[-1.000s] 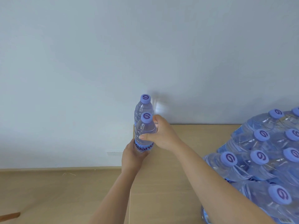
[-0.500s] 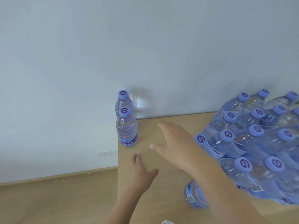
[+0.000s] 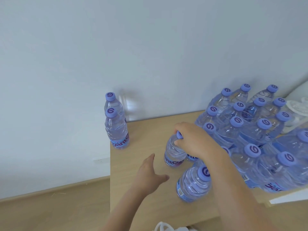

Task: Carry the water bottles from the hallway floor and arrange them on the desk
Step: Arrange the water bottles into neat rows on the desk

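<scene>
Wooden desk [image 3: 141,130] — bottles, pale wall [image 3: 116,47] behind.

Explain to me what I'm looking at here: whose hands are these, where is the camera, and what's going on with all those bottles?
There is no machine here. A person wears a wide-angle camera on the head, which looks forward and down, so you see their own two bare arms reaching out from the bottom of the picture.

The surface is a light wooden desk set against a pale wall. The right hand grips the top of one water bottle standing near the middle of the desk. The left hand is open, fingers spread, holding nothing, just short of that bottle.

At the desk's far left corner two bottles stand upright, one behind the other. Another loose bottle stands close to the camera. On the right is a big cluster of bottles with purple caps, packed together.
</scene>
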`<state>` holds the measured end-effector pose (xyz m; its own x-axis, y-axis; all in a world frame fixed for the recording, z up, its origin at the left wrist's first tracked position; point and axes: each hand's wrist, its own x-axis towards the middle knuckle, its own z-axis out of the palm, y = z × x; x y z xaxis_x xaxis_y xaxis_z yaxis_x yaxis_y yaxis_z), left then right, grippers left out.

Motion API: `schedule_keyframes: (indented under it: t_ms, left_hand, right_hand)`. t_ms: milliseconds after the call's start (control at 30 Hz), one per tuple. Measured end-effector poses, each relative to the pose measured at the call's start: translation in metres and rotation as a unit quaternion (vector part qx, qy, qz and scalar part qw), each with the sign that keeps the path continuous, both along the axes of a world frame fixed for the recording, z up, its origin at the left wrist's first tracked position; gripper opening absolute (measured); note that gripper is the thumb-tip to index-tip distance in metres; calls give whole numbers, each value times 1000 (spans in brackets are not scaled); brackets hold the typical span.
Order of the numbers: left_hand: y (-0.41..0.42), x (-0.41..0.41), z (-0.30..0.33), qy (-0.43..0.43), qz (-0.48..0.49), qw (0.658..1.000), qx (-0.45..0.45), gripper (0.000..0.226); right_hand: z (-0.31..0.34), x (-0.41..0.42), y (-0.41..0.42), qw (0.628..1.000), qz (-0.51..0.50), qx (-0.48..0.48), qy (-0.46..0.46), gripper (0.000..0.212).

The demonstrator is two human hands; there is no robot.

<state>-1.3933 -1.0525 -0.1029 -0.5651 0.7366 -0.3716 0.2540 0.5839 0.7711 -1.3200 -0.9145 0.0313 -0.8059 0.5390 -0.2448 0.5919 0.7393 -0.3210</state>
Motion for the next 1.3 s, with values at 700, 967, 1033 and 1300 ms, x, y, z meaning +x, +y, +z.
schedule_keyframes:
  t_ms: [700, 967, 1033, 1300]
  left_hand:
    - [-36, -22, 54, -204, 88, 944, 243, 50]
    - [-50, -28, 39, -160, 120, 960, 195, 54]
    - [-57, -34, 24, -134, 134, 968, 165, 53]
    - [-73, -46, -29, -31, 232, 968, 94, 63]
  right_hand:
    - [-1, -40, -27, 885, -75, -359, 286, 58]
    - [-11, -53, -35, 898, -52, -366, 238, 71]
    - [-21, -53, -40, 910, -33, -345, 226, 59]
    - [-70, -68, -75, 917, 29, -342, 204, 69]
